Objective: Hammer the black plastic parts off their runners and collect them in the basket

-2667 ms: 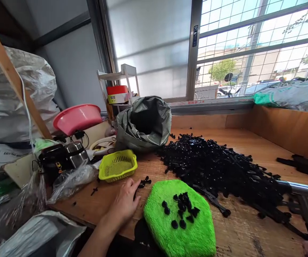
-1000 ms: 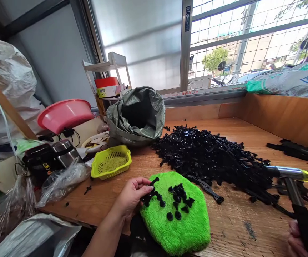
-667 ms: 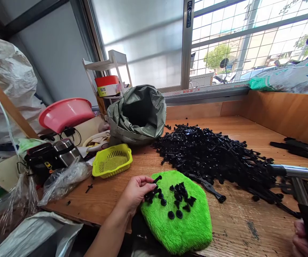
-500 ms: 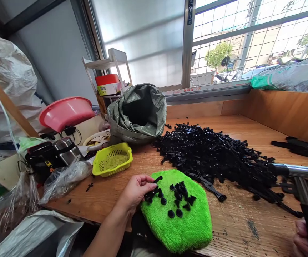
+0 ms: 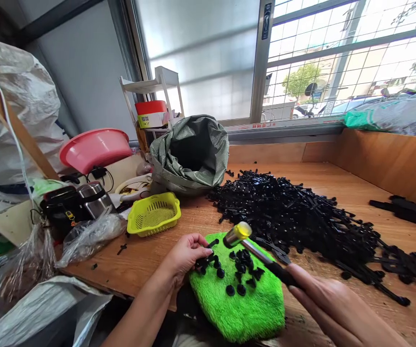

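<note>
My left hand (image 5: 190, 250) pinches a black plastic part (image 5: 203, 262) at the upper left edge of a bright green fluffy pad (image 5: 244, 313). In my right hand (image 5: 318, 291) is a mallet (image 5: 254, 250), held by its black handle. Its head, with a yellow face, hangs over the top of the pad, to the right of my left hand. Small round black pieces (image 5: 241, 289) lie on the pad beneath and below the mallet. Behind the pad spreads a large pile of black plastic parts (image 5: 283, 207).
A yellow-green basket (image 5: 153, 215) and an open dark green sack (image 5: 189, 154) stand behind my left hand. Further left are a pink basin (image 5: 95, 147), a steel flask (image 5: 95, 200) and clear plastic bags (image 5: 92, 238). Black items (image 5: 406, 210) lie at the right.
My right hand has brought the mallet from the far right edge leftward to above the pad. My left hand keeps its pinch on the black part. The view has shifted slightly.
</note>
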Tool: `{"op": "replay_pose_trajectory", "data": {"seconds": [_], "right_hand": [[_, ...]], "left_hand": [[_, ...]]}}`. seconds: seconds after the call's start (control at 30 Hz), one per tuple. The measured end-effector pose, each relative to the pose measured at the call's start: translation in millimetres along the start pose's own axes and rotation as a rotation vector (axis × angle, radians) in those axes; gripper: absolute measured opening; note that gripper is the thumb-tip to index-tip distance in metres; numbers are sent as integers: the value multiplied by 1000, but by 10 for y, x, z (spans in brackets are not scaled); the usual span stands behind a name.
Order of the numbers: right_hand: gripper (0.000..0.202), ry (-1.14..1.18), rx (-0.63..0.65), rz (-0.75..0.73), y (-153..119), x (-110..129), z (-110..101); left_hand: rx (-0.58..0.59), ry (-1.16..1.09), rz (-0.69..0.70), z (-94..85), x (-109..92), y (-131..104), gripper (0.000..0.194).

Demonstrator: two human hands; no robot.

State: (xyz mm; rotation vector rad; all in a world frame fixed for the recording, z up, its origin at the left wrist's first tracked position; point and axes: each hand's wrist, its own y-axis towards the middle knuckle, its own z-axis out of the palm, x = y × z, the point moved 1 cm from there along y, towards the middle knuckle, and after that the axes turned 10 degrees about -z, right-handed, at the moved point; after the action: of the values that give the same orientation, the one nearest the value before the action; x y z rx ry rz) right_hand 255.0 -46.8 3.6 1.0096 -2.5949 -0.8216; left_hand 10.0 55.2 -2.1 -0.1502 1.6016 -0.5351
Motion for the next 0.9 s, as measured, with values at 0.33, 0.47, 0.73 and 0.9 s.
{"op": "replay_pose_trajectory", "data": {"seconds": [0.33, 0.47, 0.73, 0.9], "right_hand": [[38, -163, -13, -180, 377, 159, -51], [36, -150, 28, -177, 369, 155, -14], [34, -129, 4, -169, 382, 151, -92], [32, -114, 93, -128, 296, 94, -9]], "left_hand": [[20, -29, 17, 31, -12, 31, 21], [-2, 15, 30, 41, -28, 23, 20], [-34, 113, 61, 60, -83, 5, 18], [-43, 145, 76, 57, -105, 3, 16]]}}
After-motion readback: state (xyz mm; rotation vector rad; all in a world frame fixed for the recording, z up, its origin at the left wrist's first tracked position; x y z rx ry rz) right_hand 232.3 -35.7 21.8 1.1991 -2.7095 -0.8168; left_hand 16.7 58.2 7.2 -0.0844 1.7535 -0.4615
